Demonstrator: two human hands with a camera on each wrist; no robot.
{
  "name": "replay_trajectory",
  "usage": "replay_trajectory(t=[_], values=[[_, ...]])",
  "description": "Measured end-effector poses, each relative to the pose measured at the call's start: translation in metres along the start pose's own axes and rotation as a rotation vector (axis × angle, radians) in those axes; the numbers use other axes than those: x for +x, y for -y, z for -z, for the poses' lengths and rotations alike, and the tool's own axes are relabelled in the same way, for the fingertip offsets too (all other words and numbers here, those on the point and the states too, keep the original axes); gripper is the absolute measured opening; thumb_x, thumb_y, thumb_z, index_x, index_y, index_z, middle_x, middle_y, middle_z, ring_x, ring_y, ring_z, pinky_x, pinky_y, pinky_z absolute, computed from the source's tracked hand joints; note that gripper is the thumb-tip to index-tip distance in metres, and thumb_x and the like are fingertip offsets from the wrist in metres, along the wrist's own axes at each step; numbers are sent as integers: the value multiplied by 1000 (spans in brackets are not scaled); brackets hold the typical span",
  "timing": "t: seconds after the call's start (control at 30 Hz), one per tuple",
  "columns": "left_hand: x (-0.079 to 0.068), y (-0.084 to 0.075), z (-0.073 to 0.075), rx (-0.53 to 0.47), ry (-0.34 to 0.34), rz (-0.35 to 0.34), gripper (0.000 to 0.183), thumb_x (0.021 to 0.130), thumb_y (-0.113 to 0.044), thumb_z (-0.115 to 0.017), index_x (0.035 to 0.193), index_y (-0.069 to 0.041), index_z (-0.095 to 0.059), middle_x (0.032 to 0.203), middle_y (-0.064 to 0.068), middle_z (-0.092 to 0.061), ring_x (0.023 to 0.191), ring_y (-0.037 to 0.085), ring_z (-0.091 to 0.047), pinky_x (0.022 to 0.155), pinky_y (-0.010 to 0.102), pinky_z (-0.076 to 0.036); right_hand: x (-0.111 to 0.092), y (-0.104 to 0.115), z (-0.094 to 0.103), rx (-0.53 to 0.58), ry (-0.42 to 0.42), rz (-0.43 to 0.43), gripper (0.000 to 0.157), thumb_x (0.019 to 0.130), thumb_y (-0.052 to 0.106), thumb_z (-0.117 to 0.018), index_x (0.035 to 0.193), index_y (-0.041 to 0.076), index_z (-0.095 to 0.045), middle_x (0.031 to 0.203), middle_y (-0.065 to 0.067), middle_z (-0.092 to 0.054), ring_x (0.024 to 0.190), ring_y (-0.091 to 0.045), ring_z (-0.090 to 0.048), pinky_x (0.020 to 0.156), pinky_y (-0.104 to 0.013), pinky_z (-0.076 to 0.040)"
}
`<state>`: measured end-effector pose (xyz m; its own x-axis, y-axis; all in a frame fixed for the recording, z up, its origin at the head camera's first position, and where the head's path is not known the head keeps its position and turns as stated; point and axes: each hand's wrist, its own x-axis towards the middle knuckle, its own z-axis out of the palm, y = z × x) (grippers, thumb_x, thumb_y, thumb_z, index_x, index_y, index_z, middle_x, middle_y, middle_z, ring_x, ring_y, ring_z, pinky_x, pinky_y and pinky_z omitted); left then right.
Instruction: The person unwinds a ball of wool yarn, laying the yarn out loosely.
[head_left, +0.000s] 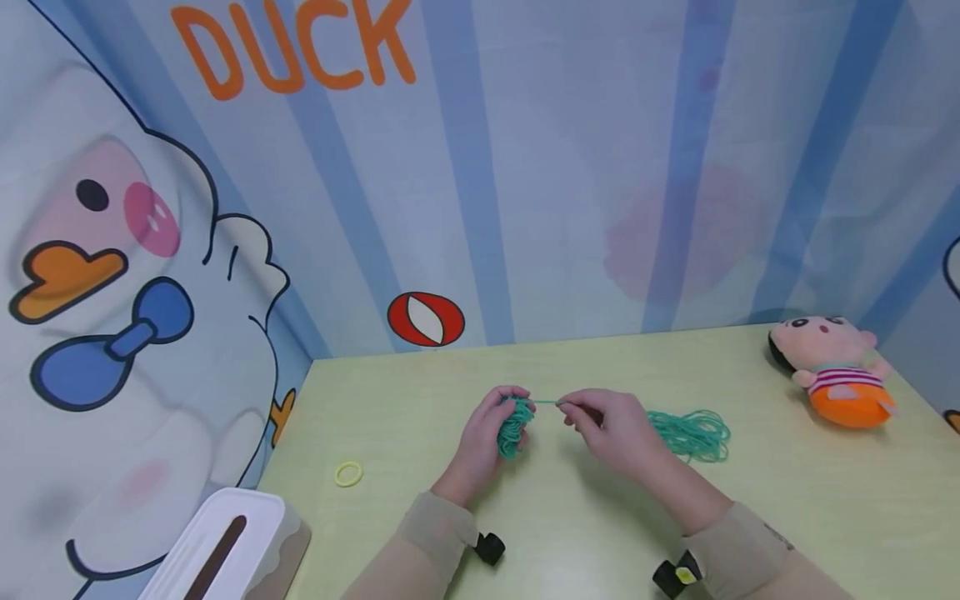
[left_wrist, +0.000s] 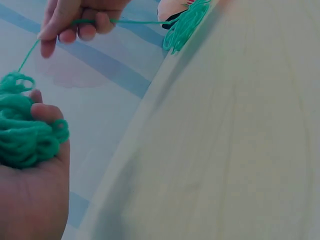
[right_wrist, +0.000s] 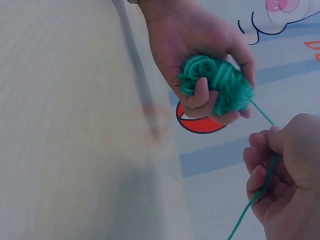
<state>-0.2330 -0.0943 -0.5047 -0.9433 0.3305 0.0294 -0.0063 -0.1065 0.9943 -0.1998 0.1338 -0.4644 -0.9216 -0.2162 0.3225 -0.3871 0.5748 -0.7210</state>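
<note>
A bundle of green yarn (head_left: 513,428) sits in my left hand (head_left: 480,442), whose fingers curl round it above the table. In the right wrist view the bundle (right_wrist: 220,84) shows many looped strands. One taut yarn strand (head_left: 546,402) runs from the bundle to my right hand (head_left: 618,429), which pinches it between thumb and forefinger. From there the strand passes through the palm and trails away, as the right wrist view shows. A loose heap of the same green yarn (head_left: 697,435) lies on the table beyond my right wrist; the left wrist view shows the strand reaching it.
On the pale table (head_left: 570,533) a yellow ring (head_left: 348,474) lies to the left. A white box with a slot (head_left: 258,533) stands at the front left corner. A plush doll (head_left: 840,371) lies at the back right, near the printed curtain (head_left: 555,167).
</note>
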Motion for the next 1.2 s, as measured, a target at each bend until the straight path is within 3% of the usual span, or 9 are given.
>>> replay_trajectory(t=[0.17,0.3,0.43,0.53,0.6,0.73,0.9,1.07,1.2], values=[[-1,2,2,157,-64,-33,32,111,-25,-67,143,-21,-66,125,9,-74,107,23,-76,95,25,-61,-5,-3,15,11,-88,74,15,106,10,-73,117,9,-83,94,0,-81,78,-8,-71,63,-23,-56],[2,6,5,100,-108,-61,23,106,-17,-75,127,-16,-66,147,14,-69,119,22,-78,102,27,-63,-8,-8,25,19,-133,120,15,105,8,-74,117,8,-84,93,0,-81,79,-13,-74,59,-25,-54],[3,7,6,43,-135,-82,23,105,-11,-74,111,-15,-52,156,15,-64,100,19,-78,84,26,-66,-12,-16,33,7,-174,158,16,102,3,-75,115,8,-84,92,0,-81,78,-8,-73,57,-26,-54],[2,6,5,108,-171,-68,27,105,-16,-76,116,-20,-52,137,15,-75,83,20,-68,70,24,-59,-16,-23,38,3,-209,199,17,99,-2,-77,113,6,-84,90,-1,-81,77,-4,-73,58,-22,-54],[0,4,4,182,-195,-60,30,104,-22,-78,125,-26,-57,125,10,-74,86,20,-63,73,24,-57,-19,-28,42,6,-227,214,18,98,-4,-77,112,5,-84,89,-2,-81,76,-3,-72,59,-20,-55],[-2,2,2,251,-201,-62,39,104,-26,-78,139,-30,-61,115,10,-65,96,20,-62,85,29,-57,-27,-36,52,-14,-242,183,18,99,-2,-77,113,7,-84,90,0,-81,76,0,-70,62,-17,-53],[-1,3,4,215,-165,-58,40,105,-18,-75,140,-16,-56,119,16,-70,99,24,-73,95,32,-62,-34,-47,64,-67,-240,111,15,102,5,-76,114,9,-84,92,1,-82,81,6,-69,72,-11,-55],[3,5,9,185,-153,-83,34,105,-14,-74,132,-4,-56,154,15,-61,137,33,-65,120,45,-53,-39,-59,76,-85,-256,70,16,104,6,-74,117,7,-83,93,-4,-83,84,11,-68,72,-10,-56],[6,7,11,63,-141,-113,25,106,-14,-74,121,-6,-56,167,15,-54,143,34,-67,121,37,-53,-46,-66,84,-79,-279,27,16,104,8,-74,118,6,-83,92,-7,-84,82,12,-68,70,-10,-55]])
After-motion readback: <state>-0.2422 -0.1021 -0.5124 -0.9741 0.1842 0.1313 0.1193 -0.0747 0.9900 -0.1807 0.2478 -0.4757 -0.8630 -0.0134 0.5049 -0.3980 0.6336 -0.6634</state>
